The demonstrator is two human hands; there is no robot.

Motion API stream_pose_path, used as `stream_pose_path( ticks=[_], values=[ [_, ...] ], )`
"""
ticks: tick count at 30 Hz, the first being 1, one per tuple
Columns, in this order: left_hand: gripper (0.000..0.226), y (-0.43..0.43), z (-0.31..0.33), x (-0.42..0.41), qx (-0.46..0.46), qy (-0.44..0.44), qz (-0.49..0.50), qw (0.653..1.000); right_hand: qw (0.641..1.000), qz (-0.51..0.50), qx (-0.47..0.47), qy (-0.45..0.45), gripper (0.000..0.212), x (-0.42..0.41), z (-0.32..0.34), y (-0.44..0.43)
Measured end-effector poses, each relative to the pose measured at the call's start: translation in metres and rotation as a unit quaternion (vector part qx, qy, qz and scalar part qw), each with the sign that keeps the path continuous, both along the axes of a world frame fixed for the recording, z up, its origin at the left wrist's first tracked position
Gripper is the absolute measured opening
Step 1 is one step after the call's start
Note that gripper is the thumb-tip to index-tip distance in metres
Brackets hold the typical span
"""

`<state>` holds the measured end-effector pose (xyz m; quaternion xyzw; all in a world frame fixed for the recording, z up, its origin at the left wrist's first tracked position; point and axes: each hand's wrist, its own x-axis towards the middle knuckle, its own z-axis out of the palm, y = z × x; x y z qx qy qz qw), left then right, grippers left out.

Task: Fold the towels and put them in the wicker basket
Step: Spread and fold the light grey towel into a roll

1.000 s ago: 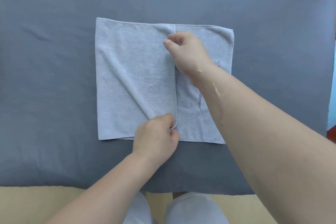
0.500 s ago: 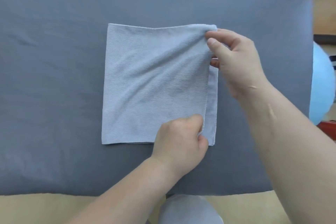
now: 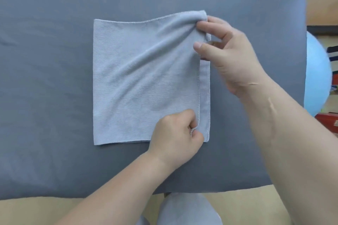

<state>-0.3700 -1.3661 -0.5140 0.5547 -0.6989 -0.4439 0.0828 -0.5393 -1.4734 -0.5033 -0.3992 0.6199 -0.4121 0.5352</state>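
1. The light grey towel (image 3: pixel 142 82) lies folded in half in the middle of the grey-covered tabletop (image 3: pixel 45 97), its top layer stopping just short of the bottom layer's right edge.
2. The left hand (image 3: pixel 175 137) is curled, pinching the near right corner of the top layer.
3. The right hand (image 3: pixel 230 55) pinches the far right corner, which is bunched and slightly raised.
4. A blue ball (image 3: pixel 316 78) sits beyond the tabletop's right edge.

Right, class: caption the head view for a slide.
Left hand and right hand pinch the corners of a folded grey towel on a grey cloth.
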Motion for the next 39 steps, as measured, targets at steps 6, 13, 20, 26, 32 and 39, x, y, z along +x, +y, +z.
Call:
stream_pose_path(
  ticks=[6, 13, 20, 26, 32, 39],
  values=[
    [0.011, 0.011, 0.005, -0.018, 0.013, 0.034, -0.04, 0.999, 1.0, -0.025, 0.016, 0.009, 0.035, -0.014, 0.001, 0.004],
    [0.013, 0.011, -0.026, -0.029, 0.075, -0.054, -0.101, 0.991, 0.987, -0.027, 0.106, 0.116, 0.036, -0.011, -0.032, 0.013],
    [0.017, 0.0, -0.024, 0.0, -0.062, 0.008, -0.04, 0.997, 0.971, -0.068, 0.051, 0.225, 0.035, -0.006, -0.031, 0.013],
    [0.063, -0.047, -0.038, 0.058, -0.243, -0.169, 0.038, 0.955, 0.903, 0.0, 0.054, 0.427, 0.065, 0.013, -0.04, 0.043],
    [0.113, -0.083, -0.061, 0.086, -0.125, -0.332, -0.094, 0.93, 0.81, 0.203, 0.024, 0.55, 0.08, 0.079, -0.063, 0.075],
    [0.118, -0.09, -0.062, 0.121, -0.119, -0.322, -0.098, 0.934, 0.767, 0.268, 0.06, 0.58, 0.092, 0.061, -0.082, 0.115]
  ],
)
